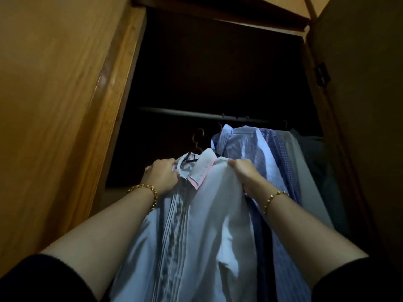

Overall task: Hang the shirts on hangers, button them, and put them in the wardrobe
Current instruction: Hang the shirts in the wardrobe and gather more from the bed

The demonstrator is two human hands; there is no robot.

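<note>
While both hands clutch shirts at the centre of the frame, the wooden wardrobe (65,105) fills most of the view, its orange-brown side panel taking up the whole left third and its open door (359,105) running down the right edge in shadow. Between them the interior is dark, too dark to make out its back wall.

From the centre down to the bottom edge hang two shirts held up side by side: a white shirt (218,214) with a pink-edged collar on the right, and a pale blue shirt (157,236) with a pleated front touching it on the left. Just behind them, right of centre, a row of hung shirts (250,149) in blue stripes, blue checks and grey is already on the rail, pressed close together.

Two bare forearms rise from black sleeves (43,280) at the lower corners. The left hand (162,174) has its fingers curled into the collar area of the pale blue shirt; the right hand (244,171) grips a bunched fold of the white shirt at its right shoulder. The hands are apart, one at each side of the collars.

A dark rail (185,111) crosses the interior just above the middle. The brass hook of a hanger (198,136) pokes up from the held collars, below the rail and not touching it. Each wrist wears a gold bracelet (145,189), and a small dark hinge (322,74) sits on the door at upper right
</note>
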